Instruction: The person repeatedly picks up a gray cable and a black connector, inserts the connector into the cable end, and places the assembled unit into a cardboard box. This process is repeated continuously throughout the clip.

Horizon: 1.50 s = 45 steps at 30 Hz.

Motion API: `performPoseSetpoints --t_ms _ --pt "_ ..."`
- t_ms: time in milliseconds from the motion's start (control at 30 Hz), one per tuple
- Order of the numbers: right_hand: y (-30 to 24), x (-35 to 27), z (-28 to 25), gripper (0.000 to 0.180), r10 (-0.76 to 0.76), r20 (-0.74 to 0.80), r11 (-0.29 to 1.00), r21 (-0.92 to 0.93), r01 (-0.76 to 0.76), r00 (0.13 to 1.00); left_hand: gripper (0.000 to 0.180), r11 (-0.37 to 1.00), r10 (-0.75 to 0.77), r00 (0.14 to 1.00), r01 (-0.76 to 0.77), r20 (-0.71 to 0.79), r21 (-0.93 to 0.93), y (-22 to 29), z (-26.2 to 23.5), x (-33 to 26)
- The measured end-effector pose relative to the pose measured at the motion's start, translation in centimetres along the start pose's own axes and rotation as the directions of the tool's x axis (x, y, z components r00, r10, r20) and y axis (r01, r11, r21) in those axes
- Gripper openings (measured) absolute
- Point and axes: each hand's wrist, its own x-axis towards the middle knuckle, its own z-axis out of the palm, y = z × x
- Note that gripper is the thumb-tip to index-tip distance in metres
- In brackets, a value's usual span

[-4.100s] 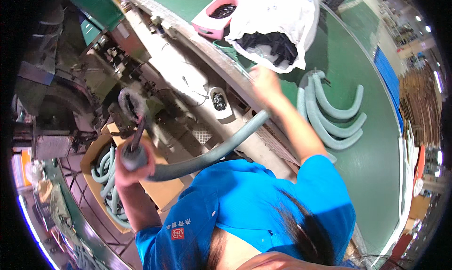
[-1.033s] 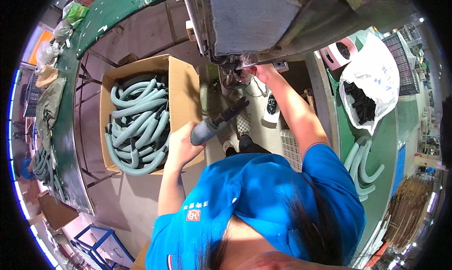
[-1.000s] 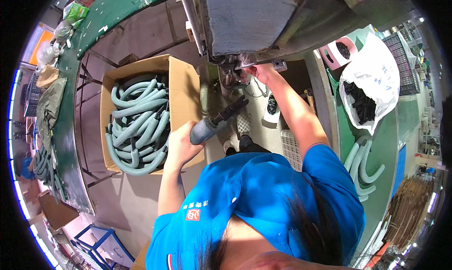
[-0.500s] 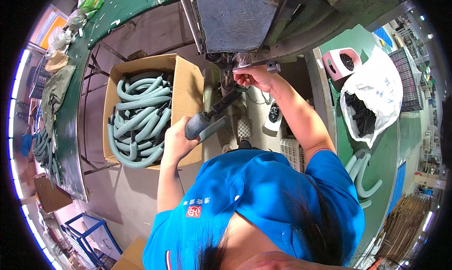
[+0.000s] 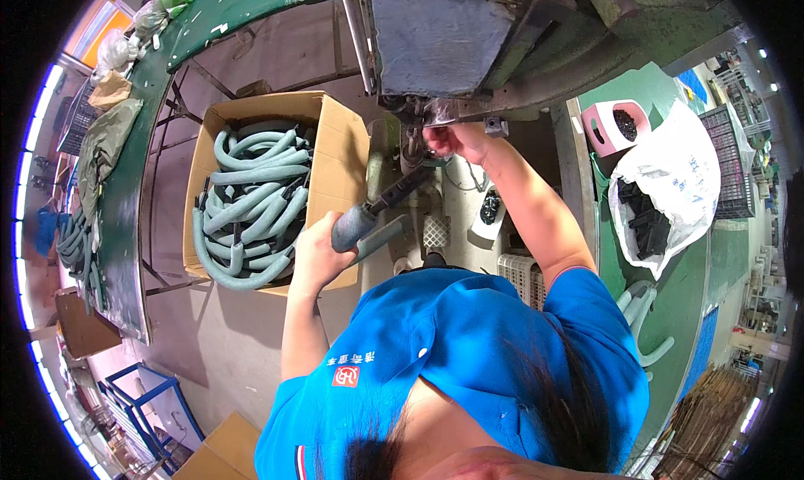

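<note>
My left hand (image 5: 320,254) is wrapped round a grey-green foam-covered tube (image 5: 355,227). A black end piece (image 5: 402,187) sticks out of the tube and slants up toward the machine (image 5: 440,40). Close under the machine's head, my right hand (image 5: 455,141) has its fingers curled together beside the metal tooling (image 5: 413,141). Whatever those fingers hold is too small to make out. To the left of my left hand stands a cardboard box (image 5: 342,157) filled with several similar foam-covered tubes (image 5: 260,203) with black ends.
A white bag of black parts (image 5: 682,170) and a pink-and-white container (image 5: 596,128) stand on the green table (image 5: 615,254) at right. Below my right forearm are a white tray of small black pieces (image 5: 488,216) and a light plastic basket (image 5: 521,279). Another green table (image 5: 126,254) runs along the left.
The tube's black end has come away from the tooling a little, down and to the right. My right hand stays near the machine head. The whole view has shifted slightly.
</note>
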Motion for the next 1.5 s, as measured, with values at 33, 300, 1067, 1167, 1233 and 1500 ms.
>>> performPoseSetpoints --t_ms 33,300,1067,1167,1233,1500 --pt "-0.2 -0.2 -1.0 0.034 -0.033 0.031 0.999 0.025 0.033 0.999 0.037 1.000 -0.014 1.000 0.014 0.008 0.012 0.1 -0.1 0.2" --pt "0.5 -3.4 1.8 0.049 -0.183 -0.200 0.899 -0.430 0.082 0.963 0.037 0.986 0.158 0.983 -0.152 -0.093 0.069 1.2 0.9 5.6" --pt "4.5 3.4 -3.7 0.033 -0.624 -0.195 0.396 -0.914 0.091 0.757 0.028 0.924 0.359 0.920 -0.327 -0.159 0.197 -0.4 2.4 11.6" --pt "4.7 3.1 -3.0 0.036 -0.621 -0.208 0.398 -0.914 0.076 0.756 0.031 0.945 0.281 0.958 -0.268 -0.049 0.188 -1.8 3.0 11.3" --pt "4.4 3.0 -2.8 0.039 -0.609 -0.229 0.413 -0.909 0.057 0.759 0.037 0.979 0.175 0.984 -0.175 0.012 0.105 -3.0 3.8 12.2" --pt "2.8 0.8 -1.1 0.059 -0.311 -0.456 0.774 -0.630 -0.056 0.834 0.036 0.960 0.230 0.965 -0.246 0.123 0.134 -2.2 2.3 13.8"
